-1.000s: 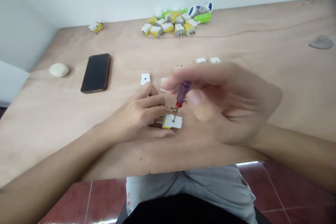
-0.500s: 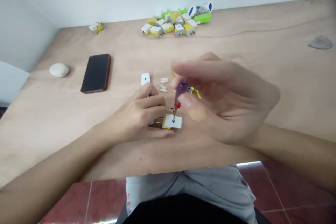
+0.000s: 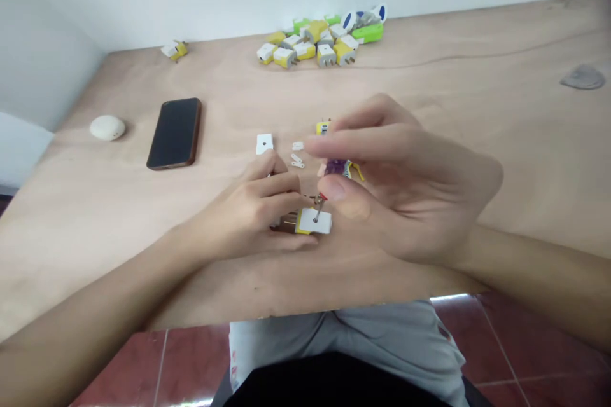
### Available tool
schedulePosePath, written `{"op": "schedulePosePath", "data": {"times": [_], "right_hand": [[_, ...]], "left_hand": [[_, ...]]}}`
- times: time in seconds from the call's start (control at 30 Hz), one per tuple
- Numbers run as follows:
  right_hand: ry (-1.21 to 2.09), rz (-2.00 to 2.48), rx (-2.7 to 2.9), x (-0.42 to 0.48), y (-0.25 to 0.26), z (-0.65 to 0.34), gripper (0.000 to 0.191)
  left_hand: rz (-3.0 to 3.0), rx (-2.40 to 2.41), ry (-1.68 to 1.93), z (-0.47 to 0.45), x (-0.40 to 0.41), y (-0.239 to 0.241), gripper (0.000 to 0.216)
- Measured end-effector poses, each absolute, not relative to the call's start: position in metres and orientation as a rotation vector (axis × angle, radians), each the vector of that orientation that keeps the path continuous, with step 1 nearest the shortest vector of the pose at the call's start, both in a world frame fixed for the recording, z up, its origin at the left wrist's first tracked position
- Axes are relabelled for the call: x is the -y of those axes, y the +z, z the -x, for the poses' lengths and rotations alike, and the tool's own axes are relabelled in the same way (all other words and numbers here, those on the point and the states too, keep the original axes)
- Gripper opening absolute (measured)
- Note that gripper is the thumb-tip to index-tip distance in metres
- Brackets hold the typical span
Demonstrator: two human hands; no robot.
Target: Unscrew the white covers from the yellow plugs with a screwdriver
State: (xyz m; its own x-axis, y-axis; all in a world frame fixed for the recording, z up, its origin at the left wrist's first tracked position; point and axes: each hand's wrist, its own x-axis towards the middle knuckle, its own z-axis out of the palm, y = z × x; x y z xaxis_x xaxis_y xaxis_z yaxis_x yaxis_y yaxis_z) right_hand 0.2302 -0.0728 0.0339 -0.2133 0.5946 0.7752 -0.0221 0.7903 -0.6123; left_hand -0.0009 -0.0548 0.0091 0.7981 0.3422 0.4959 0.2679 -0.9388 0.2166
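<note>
A white and yellow electrical plug [image 3: 323,223] lies flat near the table's front edge, its metal pins pointing left. My left hand [image 3: 265,203] steadies it, with fingers around the pin end. In my right hand [image 3: 405,178] is a screwdriver [image 3: 336,167] with a purple handle and a red collar. Its shaft leans to the right, and the tip sits in the screw hole of the plug's white cover. Small metal parts show just behind the plug, partly covered by my fingers. A white plug cover [image 3: 264,143] lies beyond my left hand.
Small white strips [image 3: 298,160] and a yellow plug part [image 3: 323,128] lie mid-table. Plugs [image 3: 305,49] are heaped by the wall, another plug [image 3: 175,49] to their left. A phone [image 3: 174,133], white oval object [image 3: 107,128] and grey flat piece [image 3: 583,77] lie around.
My right thumb and fingers have shifted around the screwdriver handle, which now tilts more to the right. The tip stays in the hole. My left hand and the plug have not moved.
</note>
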Motion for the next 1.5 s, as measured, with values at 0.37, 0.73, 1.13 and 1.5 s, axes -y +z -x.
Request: {"op": "schedulePosePath", "data": {"times": [0.37,0.73,1.13,1.5], "right_hand": [[0.637,0.413,1.722,0.070,0.035,-0.231,0.028],[0.701,0.443,1.667,0.075,0.036,-0.229,0.032],[0.698,0.450,1.678,0.073,0.033,-0.228,0.035],[0.782,0.390,1.561,0.075,0.026,-0.226,0.038]], "left_hand": [[-2.874,-0.528,0.769,0.001,0.056,0.011,0.037],[-2.866,-0.488,0.759,0.000,0.054,0.010,0.037],[-2.826,-0.521,0.755,0.000,0.056,0.011,0.033],[-3.140,-0.532,0.754,-0.008,0.069,0.020,0.033]]}}
